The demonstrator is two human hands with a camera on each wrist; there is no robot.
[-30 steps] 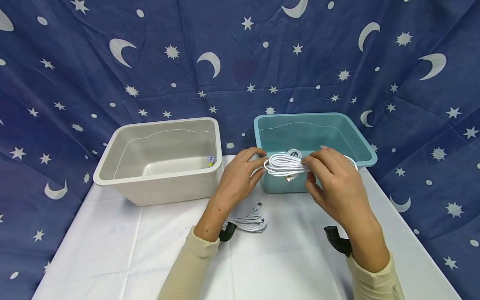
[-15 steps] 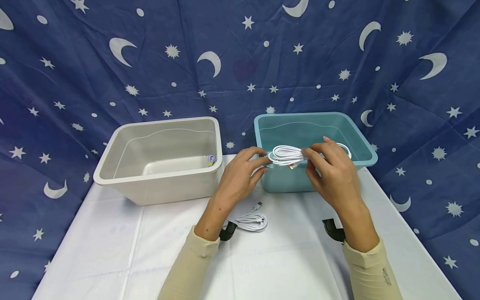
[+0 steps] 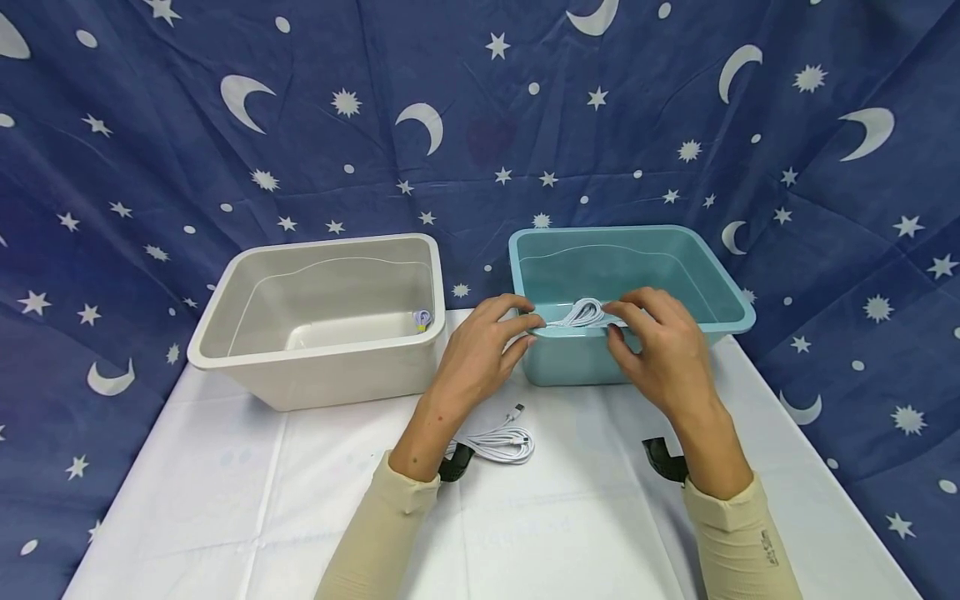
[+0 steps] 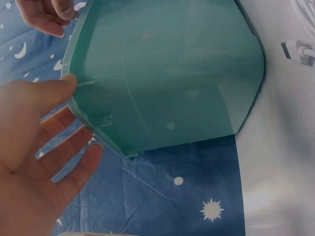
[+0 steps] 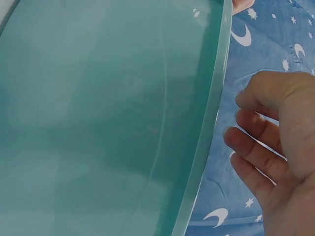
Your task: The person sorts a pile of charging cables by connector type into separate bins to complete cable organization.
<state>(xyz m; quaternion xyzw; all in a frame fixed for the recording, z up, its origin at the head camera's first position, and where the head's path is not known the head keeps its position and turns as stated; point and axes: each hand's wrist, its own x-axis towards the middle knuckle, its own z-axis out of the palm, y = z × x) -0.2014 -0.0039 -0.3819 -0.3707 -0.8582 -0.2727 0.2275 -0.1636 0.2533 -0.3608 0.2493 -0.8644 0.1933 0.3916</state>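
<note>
My left hand [image 3: 483, 342] holds the near left corner of the teal plastic bin [image 3: 570, 358]. In the left wrist view its thumb [image 4: 61, 91] lies on the rim, with the fingers spread on the other side. White coiled cables [image 3: 585, 312] show inside the bin just behind the near rim, partly hidden by it. Over that same rim hovers my right hand [image 3: 660, 350], fingers loosely bent. The right wrist view shows nothing between its thumb and fingers [image 5: 253, 142].
A beige bin [image 3: 315, 375] stands at left, with a small bundled cable [image 3: 422, 320] inside. On the white tablecloth [image 3: 555, 533] lies another coiled white USB cable [image 3: 502, 443], beside my left wrist. A blue curtain with moons and stars hangs behind.
My right hand moved the white cable bundle up over the teal bin's rim and let it go, and it dropped inside. My left hand stayed at the corner.
</note>
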